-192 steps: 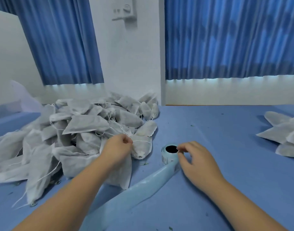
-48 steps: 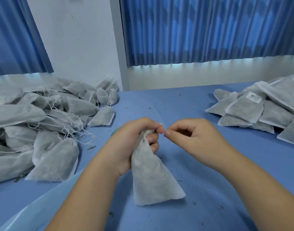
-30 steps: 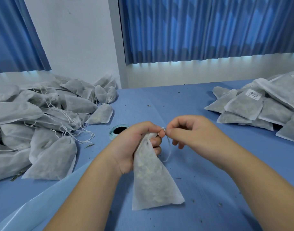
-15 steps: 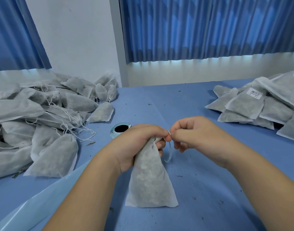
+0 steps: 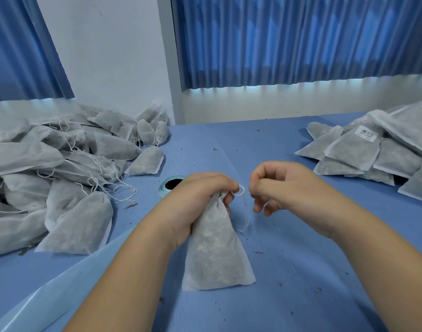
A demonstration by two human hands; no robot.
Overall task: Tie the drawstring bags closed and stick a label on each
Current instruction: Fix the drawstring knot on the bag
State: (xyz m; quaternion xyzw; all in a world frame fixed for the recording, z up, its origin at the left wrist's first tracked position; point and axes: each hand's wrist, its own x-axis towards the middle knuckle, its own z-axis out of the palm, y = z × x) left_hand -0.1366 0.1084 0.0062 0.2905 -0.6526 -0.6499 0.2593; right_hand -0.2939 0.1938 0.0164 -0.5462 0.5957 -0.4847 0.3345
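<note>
At the near centre of a blue table (image 5: pixel 301 271), a left hand (image 5: pixel 200 190) clenched the gathered neck of a drawstring bag (image 5: pixel 214 255), its cord (image 5: pixel 241 189) looped loosely at the fingertips. The right hand (image 5: pixel 284 185) curled just beside; whether it pinched the cord was unclear. Slackening could undo the loop.

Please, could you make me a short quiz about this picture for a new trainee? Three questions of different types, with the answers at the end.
1. True or false: the label roll lies on the table next to the left hand.
2. What does the left hand grip? A. the neck of a bag B. the label roll C. nothing
3. On which side of the table lies the pile showing a stuck label?
Key: 1 true; 2 A; 3 the right side.
</note>
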